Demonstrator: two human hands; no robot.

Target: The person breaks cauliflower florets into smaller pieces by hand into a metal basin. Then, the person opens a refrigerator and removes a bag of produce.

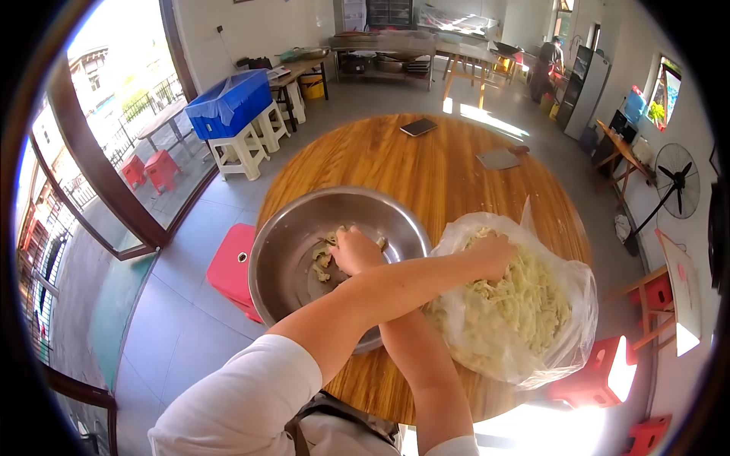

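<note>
My forearms cross, the left over the right. My left hand (490, 257) reaches right into a clear plastic bag (574, 304) full of pale green shredded cabbage (525, 304). Its fingers curl into the shreds and are partly hidden by them. Inside a wide steel basin (285, 292), my right hand (357, 251) is closed around some pale vegetable pieces near the bottom. A few more pieces (322, 262) lie beside its fingers in the basin. Basin and bag stand side by side on a round wooden table (365, 156).
A dark phone-like object (418, 128) and a cleaver (499, 159) lie toward the table's far side. Red stools (232, 262) stand at both sides. A blue crate (228, 102) rests on white stools at the left. Far back right is another person (549, 64). A fan (677, 178) stands right.
</note>
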